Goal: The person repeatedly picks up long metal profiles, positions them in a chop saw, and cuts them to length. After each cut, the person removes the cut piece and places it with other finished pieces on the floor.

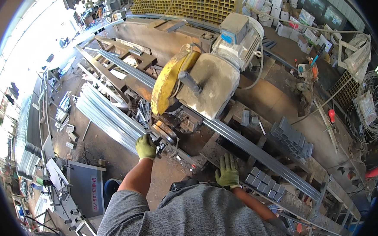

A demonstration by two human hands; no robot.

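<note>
My left hand [146, 147], in a yellow-green work glove, is closed round a dark handle [158, 146] beside the round handwheel [165, 132] of a cutting machine. My right hand [228, 172], gloved alike, lies with fingers stretched out at the near edge of the machine's bench [214, 149] and holds nothing. Over the bench stands a cut-off saw [208, 82] with a yellow blade guard [166, 82], a grey grip and a motor [236, 43]. Grey metal bars [260, 154] run lengthwise under the saw head, passing out on both sides. The blade is hidden by the guard.
Short cut tube pieces stand in a stack [264, 183] right of my right hand, with another stack [292, 140] farther off. Long silvery profiles [106, 116] lie at the left. A grey cabinet [84, 189] stands near left. Yellow square tubes [186, 5] are piled behind.
</note>
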